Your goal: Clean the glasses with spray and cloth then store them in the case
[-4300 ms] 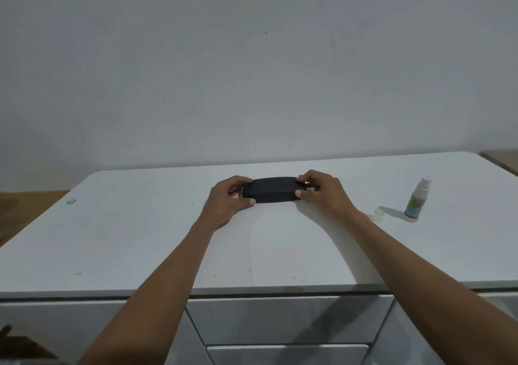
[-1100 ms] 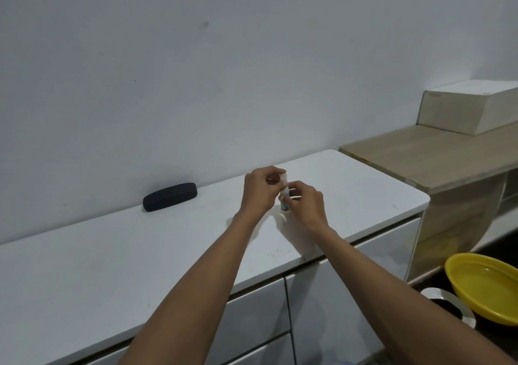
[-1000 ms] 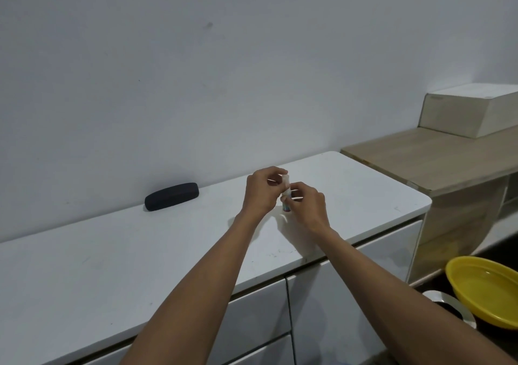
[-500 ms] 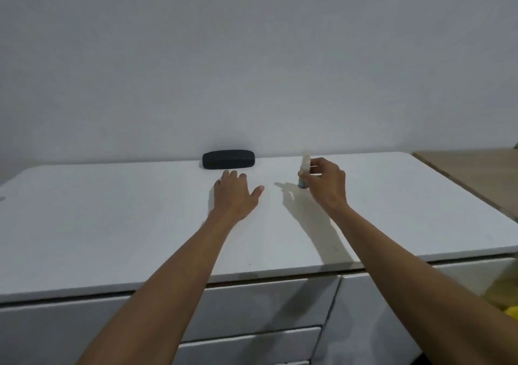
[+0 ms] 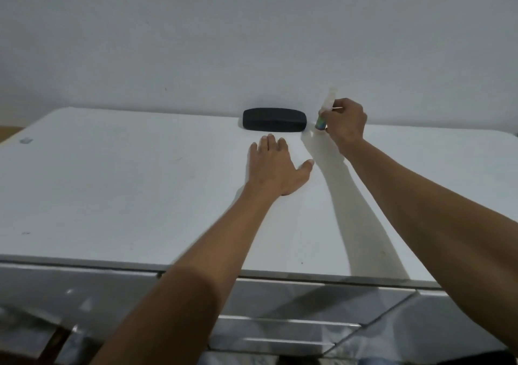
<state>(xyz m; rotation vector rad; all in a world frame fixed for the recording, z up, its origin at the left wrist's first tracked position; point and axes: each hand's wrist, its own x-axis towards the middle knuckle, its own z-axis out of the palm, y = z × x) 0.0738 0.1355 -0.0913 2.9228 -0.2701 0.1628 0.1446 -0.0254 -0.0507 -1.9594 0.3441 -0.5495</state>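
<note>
Presently, in the head view, the right hand [image 5: 345, 123] is gripping the spray bottle [image 5: 325, 112] and setting it down just right of the closed black glasses case [image 5: 274, 120] at the far edge of the white cabinet top [image 5: 126, 182]. Half a second ago the bottle was standing farther from the case. The left hand [image 5: 276, 165] is lying flat, fingers straight, near the case, no longer at the bottle's cap. Judged: glasses stored, tidying nearly complete.
</note>
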